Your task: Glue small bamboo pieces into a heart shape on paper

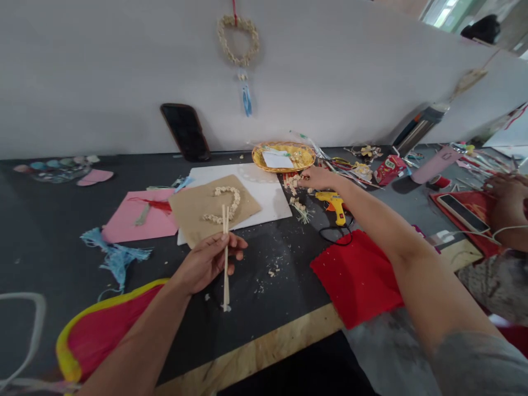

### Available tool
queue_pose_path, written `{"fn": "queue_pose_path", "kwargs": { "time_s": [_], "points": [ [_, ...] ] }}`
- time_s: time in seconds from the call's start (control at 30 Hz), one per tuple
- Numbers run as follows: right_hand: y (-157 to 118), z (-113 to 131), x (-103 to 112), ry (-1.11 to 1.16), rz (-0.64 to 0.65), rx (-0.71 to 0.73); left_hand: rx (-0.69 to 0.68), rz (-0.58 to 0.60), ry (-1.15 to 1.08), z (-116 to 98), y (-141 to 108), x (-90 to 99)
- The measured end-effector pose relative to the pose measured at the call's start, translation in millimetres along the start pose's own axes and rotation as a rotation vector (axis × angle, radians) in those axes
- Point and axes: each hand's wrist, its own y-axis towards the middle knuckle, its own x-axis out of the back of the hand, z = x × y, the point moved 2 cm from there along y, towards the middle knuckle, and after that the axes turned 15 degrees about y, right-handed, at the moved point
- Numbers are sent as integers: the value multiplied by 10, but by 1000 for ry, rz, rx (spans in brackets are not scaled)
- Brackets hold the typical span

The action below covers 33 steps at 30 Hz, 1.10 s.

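Observation:
Two thin pale sticks (226, 264) stand nearly upright between the thumb and fingers of my left hand (212, 258). Just beyond it, a curved strip of small beige pieces (233, 203) lies on brown paper (193, 206), over a white sheet (274, 201). My right hand (319, 179) reaches to a small pile of beige pieces (293, 182) in front of the wicker basket (258, 159); its fingertips are pinched together at the pile, and what they hold is too small to name. A yellow glue gun (336, 206) lies right beside that forearm.
Red cloth (357, 278) lies under my right forearm. Pink paper (138, 220) and a blue tassel (117, 256) are at the left. A phone (185, 132) leans on the wall. Another person's hand (505, 187) rests at the far right, near a pink bottle (437, 163).

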Motion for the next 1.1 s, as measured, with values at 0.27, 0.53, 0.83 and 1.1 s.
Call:
{"fn": "queue_pose_path", "kwargs": {
  "time_s": [0.27,0.53,0.83,1.1],
  "points": [
    [26,5,-141,-31,-114,-63,-12,12,0,11,6,13],
    [-504,120,-142,-70,-295,21,-3,2,-1,22,12,6],
    [-751,353,-553,-221,-184,46,4,-28,17,8,3,-12],
    [-534,254,-411,-127,-241,65,4,-23,28,3,-6,-15]
  ]
}}
